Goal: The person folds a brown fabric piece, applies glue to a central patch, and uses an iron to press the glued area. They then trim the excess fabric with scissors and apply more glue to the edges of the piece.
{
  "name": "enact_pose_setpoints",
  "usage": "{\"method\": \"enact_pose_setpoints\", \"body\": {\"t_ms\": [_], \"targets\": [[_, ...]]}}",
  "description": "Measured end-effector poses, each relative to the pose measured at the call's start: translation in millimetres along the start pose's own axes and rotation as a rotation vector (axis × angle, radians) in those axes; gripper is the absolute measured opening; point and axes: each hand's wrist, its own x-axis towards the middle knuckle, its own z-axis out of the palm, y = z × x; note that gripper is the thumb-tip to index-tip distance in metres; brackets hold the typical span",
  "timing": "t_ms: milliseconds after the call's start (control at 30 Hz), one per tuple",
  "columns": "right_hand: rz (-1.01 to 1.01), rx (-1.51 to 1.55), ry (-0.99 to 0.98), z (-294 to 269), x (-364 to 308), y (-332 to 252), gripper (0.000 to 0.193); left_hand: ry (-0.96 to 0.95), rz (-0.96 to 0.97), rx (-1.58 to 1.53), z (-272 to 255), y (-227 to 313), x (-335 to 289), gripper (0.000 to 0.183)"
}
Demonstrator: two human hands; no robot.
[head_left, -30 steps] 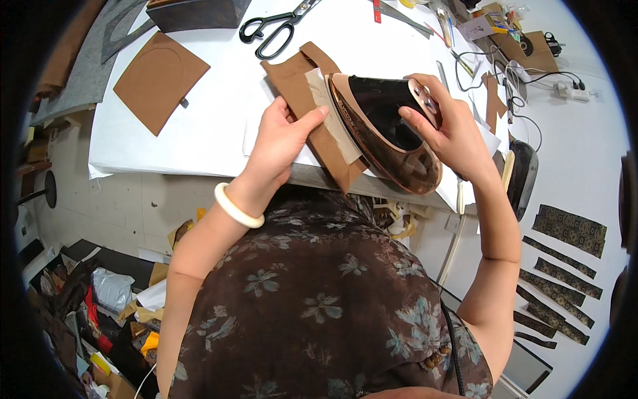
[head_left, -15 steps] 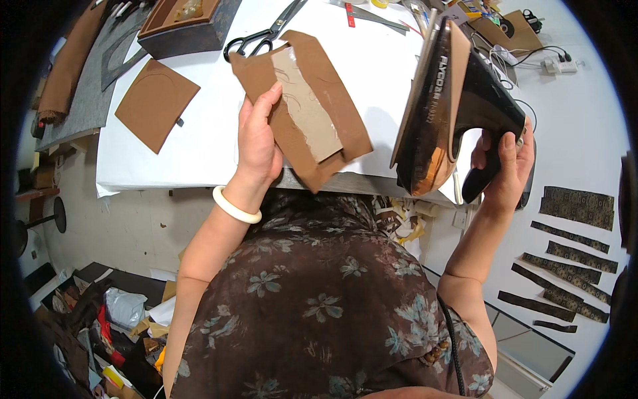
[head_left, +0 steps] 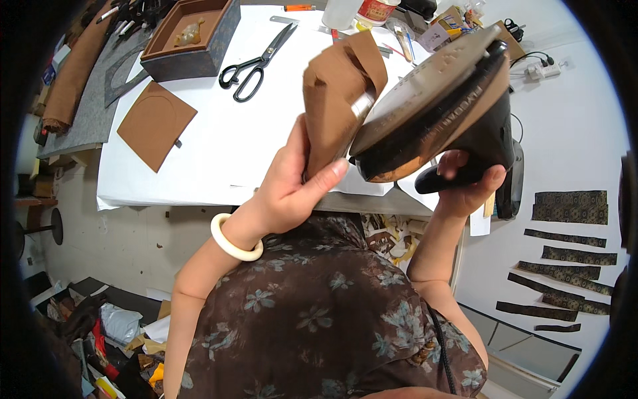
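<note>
My left hand [head_left: 289, 183], with a cream bangle at the wrist, grips a brown fabric-covered board [head_left: 325, 113] above the table. The piece is now turned nearly on edge, and its loose fabric edge curls at the top. In my right hand [head_left: 470, 189] is a black and copper clothes iron [head_left: 465, 113], held by its handle. The iron is tilted so that its pale soleplate [head_left: 428, 86] faces the brown piece. Its heel end comes very close to the piece; whether they touch I cannot tell.
A brown square panel [head_left: 156, 126] with a small dark tab lies left on the white-covered table [head_left: 219, 149]. Black scissors [head_left: 259, 66] and an open dark box [head_left: 193, 50] sit farther back. Dark patterned fabric strips [head_left: 571, 207] hang at right. A power strip [head_left: 543, 70] is beyond the iron.
The brown piece has swung right and turned from showing its grey board side to nearly edge-on. The iron has tipped over, bringing its soleplate into view, and is closer to the piece.
</note>
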Motion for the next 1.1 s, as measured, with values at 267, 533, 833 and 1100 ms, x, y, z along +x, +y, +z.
{"method": "enact_pose_setpoints", "body": {"t_ms": [267,533,833,1100], "targets": [[-0.043,-0.051,0.085,-4,-17,-3,0.087,-0.218,0.354,0.376,-4,-1,8,0.069],[-0.063,-0.023,0.160,25,-21,-12,0.051,-0.245,0.363,0.405,-8,3,8,0.083],[-0.075,0.037,0.379,18,-26,-6,0.051,-0.270,0.335,0.432,-10,4,3,0.100],[-0.045,-0.028,0.156,-1,-32,-8,0.074,-0.253,0.343,0.439,-9,2,2,0.095]]}}
